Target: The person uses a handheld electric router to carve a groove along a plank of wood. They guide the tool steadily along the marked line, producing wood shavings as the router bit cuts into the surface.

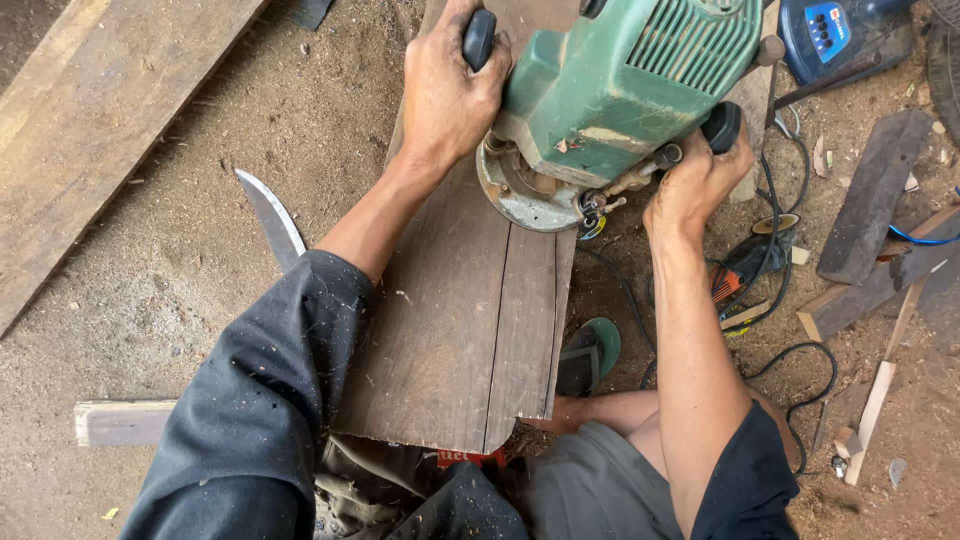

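On the sawdust floor [180, 270], a dark board [460, 330] is laid lengthwise across the person's lap and away from them, and a green router [610, 100] is stood on its far end, its round metal base [520, 195] flat on the wood. The left hand [447, 95] is closed round the black left knob [479, 38]; the right hand [697, 180] is wrapped round the right knob [722, 125]. A groove is seen running along the board, so the step in hand is judged to be routing along the grain. For the next move, even downward pressure and a steady pull along that line would be called for, with the black cord [790, 370] kept away from the base. A curved blade [268, 215] lies left of the board, wood scraps [870, 200] and a blue tool [830, 35] to the right.
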